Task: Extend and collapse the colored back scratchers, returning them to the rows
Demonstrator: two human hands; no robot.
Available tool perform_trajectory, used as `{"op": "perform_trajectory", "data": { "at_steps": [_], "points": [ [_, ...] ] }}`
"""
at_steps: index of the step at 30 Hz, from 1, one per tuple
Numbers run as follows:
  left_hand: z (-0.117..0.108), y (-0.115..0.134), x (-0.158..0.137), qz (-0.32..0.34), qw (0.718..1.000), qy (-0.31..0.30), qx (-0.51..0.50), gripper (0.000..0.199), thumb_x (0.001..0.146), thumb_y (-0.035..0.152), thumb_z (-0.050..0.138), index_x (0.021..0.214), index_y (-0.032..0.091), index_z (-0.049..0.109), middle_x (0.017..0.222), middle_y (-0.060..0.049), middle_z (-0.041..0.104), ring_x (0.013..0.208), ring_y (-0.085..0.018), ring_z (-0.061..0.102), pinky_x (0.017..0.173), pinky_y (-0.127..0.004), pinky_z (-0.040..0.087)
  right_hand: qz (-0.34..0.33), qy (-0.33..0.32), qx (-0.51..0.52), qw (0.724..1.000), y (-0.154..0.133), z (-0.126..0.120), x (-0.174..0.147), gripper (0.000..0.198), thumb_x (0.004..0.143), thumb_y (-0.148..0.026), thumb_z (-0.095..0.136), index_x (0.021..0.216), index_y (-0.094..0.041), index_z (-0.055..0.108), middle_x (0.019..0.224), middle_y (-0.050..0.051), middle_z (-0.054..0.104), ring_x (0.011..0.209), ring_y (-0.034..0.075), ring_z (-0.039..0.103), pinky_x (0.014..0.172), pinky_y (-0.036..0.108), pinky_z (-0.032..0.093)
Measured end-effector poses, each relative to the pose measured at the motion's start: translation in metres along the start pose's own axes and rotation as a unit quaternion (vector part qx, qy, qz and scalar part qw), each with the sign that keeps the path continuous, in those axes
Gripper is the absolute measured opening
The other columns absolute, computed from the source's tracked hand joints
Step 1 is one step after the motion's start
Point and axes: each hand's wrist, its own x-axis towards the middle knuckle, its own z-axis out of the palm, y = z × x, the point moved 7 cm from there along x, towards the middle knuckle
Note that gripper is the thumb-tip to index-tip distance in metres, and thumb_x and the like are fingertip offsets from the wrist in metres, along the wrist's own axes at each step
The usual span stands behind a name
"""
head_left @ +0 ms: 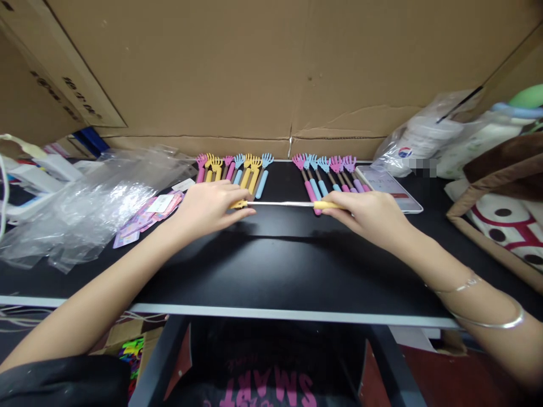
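A yellow telescopic back scratcher (280,203) is stretched level between my two hands, its thin metal rod drawn out above the black table. My left hand (212,206) is closed round its yellow claw end, most of which the fingers hide. At the other end, my right hand (360,212) grips the yellow handle. Behind my left hand lies a row of pink, yellow and blue back scratchers (254,172), claws pointing to the back. Another group of pink, blue and purple back scratchers (324,172) lies just behind my right hand.
Clear plastic bags (93,198) and printed cards (148,215) cover the table's left side. A phone (392,189), a bagged cup (424,144) and a brown-handled bag (504,209) stand at the right. A cardboard wall (254,73) closes off the back.
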Motion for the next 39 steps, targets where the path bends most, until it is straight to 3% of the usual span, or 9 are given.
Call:
{"op": "perform_trajectory", "data": {
  "at_steps": [5,14,18,21,24,28,31,35,39],
  "points": [
    [-0.004,-0.018,-0.003,-0.033,0.999,0.009,0.035,0.036,0.096,0.049,0.044,0.099,0.023,0.068,0.097,-0.005,0.070,0.091,-0.022,0.065,0.055,-0.027,0.031,0.022,0.013,-0.024,0.999,0.017,-0.009,-0.002,0.052,0.099,-0.056,0.028,0.093,-0.024,0.069,0.071,0.004,0.072,0.058,0.017,0.062,0.050,0.027,0.028],
    [-0.013,-0.030,-0.004,-0.074,0.996,0.039,0.038,0.027,0.095,0.044,0.050,0.106,0.028,0.069,0.103,-0.001,0.071,0.085,-0.020,0.067,0.054,-0.025,0.030,0.039,-0.019,-0.004,0.999,0.032,-0.007,-0.003,0.048,0.098,-0.057,0.032,0.095,-0.024,0.066,0.066,0.002,0.067,0.051,0.016,0.055,0.050,0.025,0.029],
    [-0.006,-0.014,-0.003,-0.041,0.998,0.049,-0.025,0.023,0.095,0.041,0.051,0.105,0.026,0.065,0.105,0.001,0.071,0.081,-0.017,0.067,0.058,-0.025,0.036,0.016,-0.036,0.041,0.998,0.024,0.003,-0.002,0.046,0.098,-0.056,0.034,0.093,-0.023,0.065,0.065,0.001,0.067,0.050,0.014,0.055,0.051,0.024,0.031],
    [0.005,0.015,-0.003,0.033,0.995,0.037,-0.091,0.020,0.094,0.035,0.052,0.108,0.023,0.060,0.108,0.001,0.071,0.089,-0.016,0.068,0.066,-0.023,0.042,-0.002,-0.042,0.059,0.997,0.007,0.014,-0.002,0.040,0.099,-0.052,0.038,0.094,-0.023,0.065,0.071,0.001,0.071,0.054,0.013,0.059,0.052,0.023,0.033],
    [0.017,0.036,-0.003,0.086,0.992,0.013,-0.094,0.022,0.095,0.032,0.050,0.113,0.021,0.056,0.110,-0.001,0.068,0.093,-0.015,0.067,0.066,-0.022,0.043,-0.005,-0.040,0.042,0.998,-0.005,0.023,-0.002,0.035,0.098,-0.048,0.042,0.094,-0.023,0.065,0.073,0.000,0.073,0.057,0.014,0.062,0.051,0.023,0.033],
    [0.016,0.030,0.000,0.065,0.996,0.037,-0.046,0.025,0.098,0.032,0.045,0.119,0.024,0.056,0.111,-0.002,0.066,0.087,-0.014,0.067,0.055,-0.022,0.035,-0.008,-0.013,0.040,0.999,-0.007,0.021,-0.002,0.032,0.098,-0.045,0.043,0.095,-0.022,0.065,0.073,0.001,0.073,0.059,0.014,0.064,0.051,0.024,0.033],
    [0.009,0.016,0.001,0.028,0.997,0.062,-0.033,0.028,0.098,0.042,0.047,0.116,0.023,0.059,0.102,-0.003,0.070,0.082,-0.016,0.068,0.054,-0.022,0.031,-0.003,0.001,0.044,0.999,-0.004,0.016,-0.001,0.027,0.098,-0.041,0.046,0.097,-0.022,0.065,0.075,0.000,0.073,0.058,0.013,0.063,0.050,0.023,0.033],
    [0.010,0.010,0.001,0.002,0.998,0.045,-0.045,0.030,0.098,0.045,0.047,0.115,0.023,0.059,0.072,0.001,0.069,0.064,-0.017,0.066,0.052,-0.022,0.024,0.001,-0.014,0.052,0.999,-0.006,0.016,-0.001,0.025,0.097,-0.040,0.046,0.099,-0.023,0.064,0.070,-0.001,0.071,0.054,0.013,0.061,0.048,0.023,0.032],
    [0.014,0.013,0.001,0.003,0.997,0.031,-0.077,0.030,0.099,0.044,0.044,0.115,0.023,0.057,0.062,0.003,0.065,0.055,-0.016,0.062,0.052,-0.021,0.028,-0.015,-0.007,0.061,0.998,-0.008,0.016,-0.002,0.028,0.099,-0.040,0.042,0.100,-0.022,0.064,0.072,-0.001,0.073,0.055,0.013,0.062,0.049,0.023,0.034]
  ]
}}
